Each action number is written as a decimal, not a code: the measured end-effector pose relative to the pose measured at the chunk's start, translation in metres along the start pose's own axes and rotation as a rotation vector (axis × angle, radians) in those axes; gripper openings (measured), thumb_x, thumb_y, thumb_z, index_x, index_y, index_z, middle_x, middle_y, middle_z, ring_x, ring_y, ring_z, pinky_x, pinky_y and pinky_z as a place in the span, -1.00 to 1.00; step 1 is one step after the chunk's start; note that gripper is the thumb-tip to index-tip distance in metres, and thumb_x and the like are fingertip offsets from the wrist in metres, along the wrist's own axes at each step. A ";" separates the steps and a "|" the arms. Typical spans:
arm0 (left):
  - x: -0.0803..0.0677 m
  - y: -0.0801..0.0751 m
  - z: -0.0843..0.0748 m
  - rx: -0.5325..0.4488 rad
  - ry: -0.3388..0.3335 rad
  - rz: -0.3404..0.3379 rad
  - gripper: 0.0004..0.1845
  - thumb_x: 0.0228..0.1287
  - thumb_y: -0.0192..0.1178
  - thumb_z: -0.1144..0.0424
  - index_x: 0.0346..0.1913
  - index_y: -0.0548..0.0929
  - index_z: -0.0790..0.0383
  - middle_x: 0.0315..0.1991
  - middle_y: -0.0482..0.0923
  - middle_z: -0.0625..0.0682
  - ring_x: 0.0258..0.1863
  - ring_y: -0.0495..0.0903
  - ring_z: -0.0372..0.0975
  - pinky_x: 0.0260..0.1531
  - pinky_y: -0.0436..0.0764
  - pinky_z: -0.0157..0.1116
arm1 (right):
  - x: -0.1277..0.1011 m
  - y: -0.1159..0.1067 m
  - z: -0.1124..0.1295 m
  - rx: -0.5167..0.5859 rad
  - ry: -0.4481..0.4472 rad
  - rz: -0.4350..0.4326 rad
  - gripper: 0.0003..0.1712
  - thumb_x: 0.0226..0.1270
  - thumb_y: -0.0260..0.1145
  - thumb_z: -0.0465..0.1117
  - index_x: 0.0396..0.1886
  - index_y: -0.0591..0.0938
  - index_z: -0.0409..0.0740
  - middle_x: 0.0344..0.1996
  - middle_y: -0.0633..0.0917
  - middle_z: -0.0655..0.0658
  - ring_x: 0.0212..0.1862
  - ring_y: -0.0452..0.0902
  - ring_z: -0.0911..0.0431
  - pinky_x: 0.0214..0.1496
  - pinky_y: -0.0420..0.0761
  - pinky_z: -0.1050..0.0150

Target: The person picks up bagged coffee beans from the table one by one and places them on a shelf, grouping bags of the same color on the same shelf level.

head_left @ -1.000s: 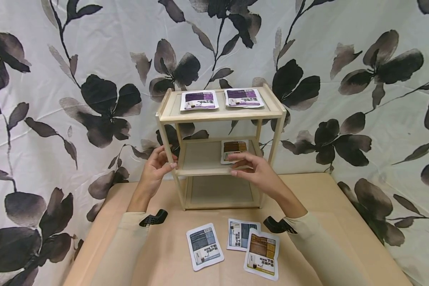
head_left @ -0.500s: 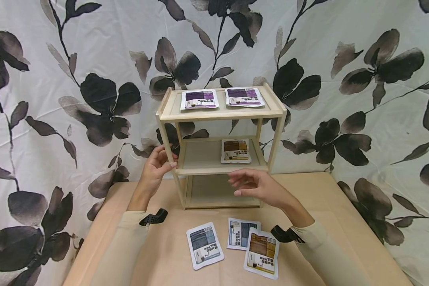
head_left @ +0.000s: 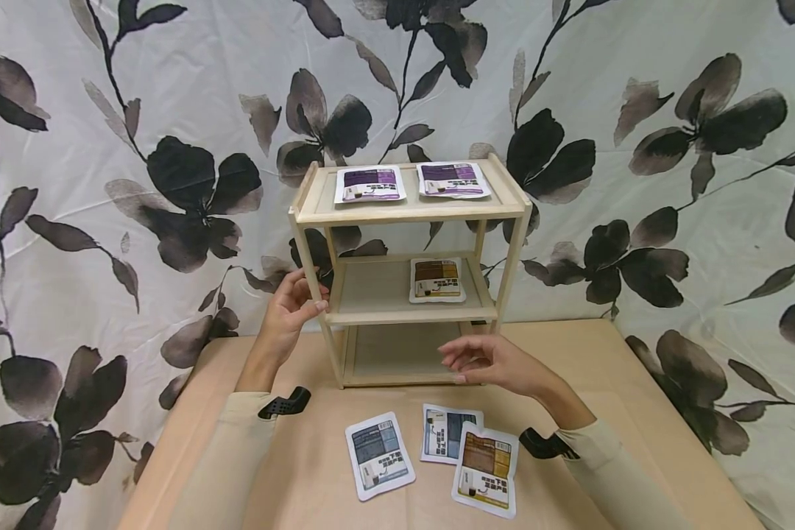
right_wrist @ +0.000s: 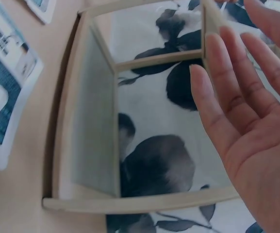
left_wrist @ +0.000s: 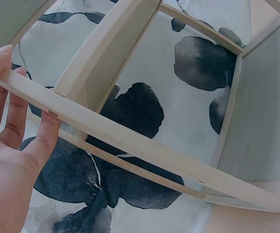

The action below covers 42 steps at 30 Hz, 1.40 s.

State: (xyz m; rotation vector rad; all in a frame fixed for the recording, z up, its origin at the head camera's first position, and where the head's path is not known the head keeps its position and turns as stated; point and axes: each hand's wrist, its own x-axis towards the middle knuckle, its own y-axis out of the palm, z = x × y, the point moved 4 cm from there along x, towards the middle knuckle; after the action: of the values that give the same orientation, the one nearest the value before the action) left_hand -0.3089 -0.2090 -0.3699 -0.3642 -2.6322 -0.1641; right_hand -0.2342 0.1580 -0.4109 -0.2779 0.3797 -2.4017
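Note:
A three-tier wooden shelf rack [head_left: 411, 319] stands at the back of the table. My left hand [head_left: 290, 313] holds its left front post, thumb on one side and fingers on the other, as the left wrist view of the post [left_wrist: 125, 141] shows. In front of the lowest tier hovers my right hand [head_left: 500, 361], fingers loosely bent and holding nothing. On the middle tier lies a brown-labelled flat pouch [head_left: 437, 280], toward the right. Two purple-labelled pouches, a left one [head_left: 369, 185] and a right one [head_left: 453, 181], rest on the top tier.
Before the rack, a blue-grey pouch [head_left: 380, 456] lies on the table [head_left: 305, 478]. Right of it, a brown-labelled pouch [head_left: 485, 471] overlaps another blue pouch [head_left: 440, 434]. A floral cloth [head_left: 225, 88] hangs behind.
My right hand has drawn back from the brown pouch on the middle tier, moving down and to the right. My left hand stays on the post.

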 end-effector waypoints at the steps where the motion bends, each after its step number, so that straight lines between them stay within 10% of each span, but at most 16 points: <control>1: 0.000 0.000 0.000 -0.004 0.002 0.001 -0.35 0.28 0.23 0.63 0.41 0.32 0.37 -0.08 0.58 0.12 -0.05 0.60 -0.14 -0.01 0.71 -0.30 | -0.001 0.000 -0.003 0.012 0.004 0.011 -0.49 0.36 0.41 -0.31 0.28 0.56 -0.19 0.03 0.66 -0.25 0.06 0.61 -0.22 0.05 0.72 0.21; 31: -0.004 0.004 -0.002 0.012 0.017 -0.002 -0.37 0.29 0.21 0.63 0.36 0.47 0.10 -0.08 0.57 0.12 -0.06 0.59 -0.16 -0.02 0.70 -0.30 | -0.060 0.018 -0.094 -0.079 0.194 0.168 -0.47 0.26 0.50 -0.26 0.23 0.62 -0.20 0.11 0.65 -0.26 0.01 0.56 -0.24 0.05 0.68 0.11; 42: -0.006 0.004 -0.003 0.004 0.007 -0.007 -0.37 0.28 0.22 0.63 0.39 0.40 0.26 -0.08 0.58 0.11 -0.03 0.58 -0.01 -0.03 0.72 -0.29 | -0.086 0.021 -0.107 -0.060 0.219 0.185 -0.29 0.24 0.51 -0.22 0.38 0.49 -0.19 0.16 0.61 -0.23 0.07 0.54 0.06 0.06 0.56 0.36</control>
State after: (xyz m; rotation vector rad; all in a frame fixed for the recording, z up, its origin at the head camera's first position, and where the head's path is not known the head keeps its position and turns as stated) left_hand -0.3016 -0.2067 -0.3699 -0.3522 -2.6267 -0.1623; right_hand -0.1892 0.2209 -0.5266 -0.0037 0.5533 -2.2461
